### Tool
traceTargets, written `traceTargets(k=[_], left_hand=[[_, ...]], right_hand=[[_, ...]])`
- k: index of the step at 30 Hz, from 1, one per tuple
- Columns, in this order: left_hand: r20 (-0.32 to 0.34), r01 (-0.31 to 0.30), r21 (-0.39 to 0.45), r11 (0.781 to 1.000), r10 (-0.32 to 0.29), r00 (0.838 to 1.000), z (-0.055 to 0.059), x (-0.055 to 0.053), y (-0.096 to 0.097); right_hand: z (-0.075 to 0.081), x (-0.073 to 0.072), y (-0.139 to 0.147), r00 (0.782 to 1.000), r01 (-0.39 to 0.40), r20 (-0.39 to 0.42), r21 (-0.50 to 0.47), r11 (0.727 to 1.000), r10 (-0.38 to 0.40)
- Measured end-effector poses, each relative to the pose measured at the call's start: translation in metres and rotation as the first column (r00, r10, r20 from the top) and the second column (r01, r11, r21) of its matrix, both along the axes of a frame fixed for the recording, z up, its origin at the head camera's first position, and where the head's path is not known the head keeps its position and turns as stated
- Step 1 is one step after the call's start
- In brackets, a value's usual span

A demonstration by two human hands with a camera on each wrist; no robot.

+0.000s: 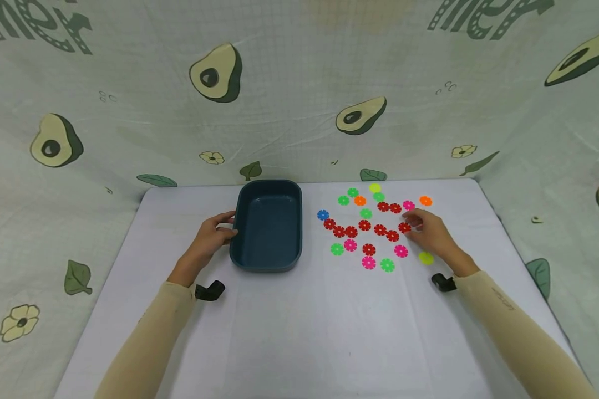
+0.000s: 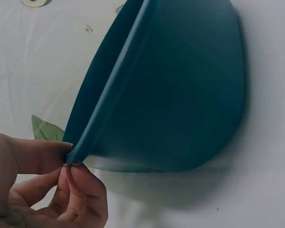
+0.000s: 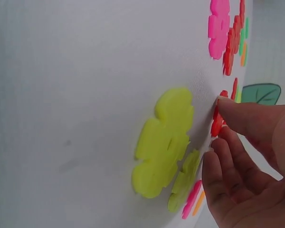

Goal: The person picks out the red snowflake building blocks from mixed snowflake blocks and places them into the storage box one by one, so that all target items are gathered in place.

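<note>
A dark blue rectangular tray point(image 1: 237, 252) stands on the table, left of the middle. My left hand point(image 1: 214, 238) pinches its left rim, thumb on one side and fingers on the other, as the left wrist view shows point(image 2: 52, 190). On the right, my right hand point(image 1: 429, 233) is low over the tabletop with thumb and fingertips around a red notched disc point(image 1: 404, 228). In the right wrist view the thumb lies at one edge of that red disc point(image 3: 217, 123) and the fingers at the other. A yellow disc point(image 3: 164, 142) lies close by.
Several flat notched discs in red, green point(image 1: 337, 249), pink point(image 1: 369, 262), orange point(image 1: 426, 201), yellow and blue point(image 1: 323, 215) lie between tray and right hand. An avocado-printed cloth point(image 1: 289, 111) hangs behind the white table point(image 1: 299, 343). A black wrist device point(image 1: 210, 291) sits at the left cuff.
</note>
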State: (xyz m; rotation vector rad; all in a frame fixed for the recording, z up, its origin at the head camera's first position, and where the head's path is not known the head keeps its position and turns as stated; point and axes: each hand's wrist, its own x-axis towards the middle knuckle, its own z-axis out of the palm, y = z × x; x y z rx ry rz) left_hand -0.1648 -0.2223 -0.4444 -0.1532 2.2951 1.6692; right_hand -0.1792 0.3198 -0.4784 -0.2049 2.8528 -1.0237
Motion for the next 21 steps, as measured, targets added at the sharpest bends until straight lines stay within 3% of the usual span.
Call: traceTargets(k=[7,15,21], left_hand=[[0.022,0.007,0.017,1.0,-0.007,1.0,0.0,-0.001,-0.002],[0.037,0.006,0.031,1.0,-0.007,0.999,0.003,-0.001,-0.002],[0.044,0.008,0.028,1.0,-0.009,0.999,0.003,0.0,-0.002]], right_hand=[[0.002,-0.004,0.0,0.999,-0.008,0.032,0.009,1.0,0.007],[0.007,-0.006,-0.002,0.996,0.04,0.075,0.004,0.999,-0.04],[0.01,-0.007,0.0,0.996,0.02,0.084,0.032,0.999,-0.023]])
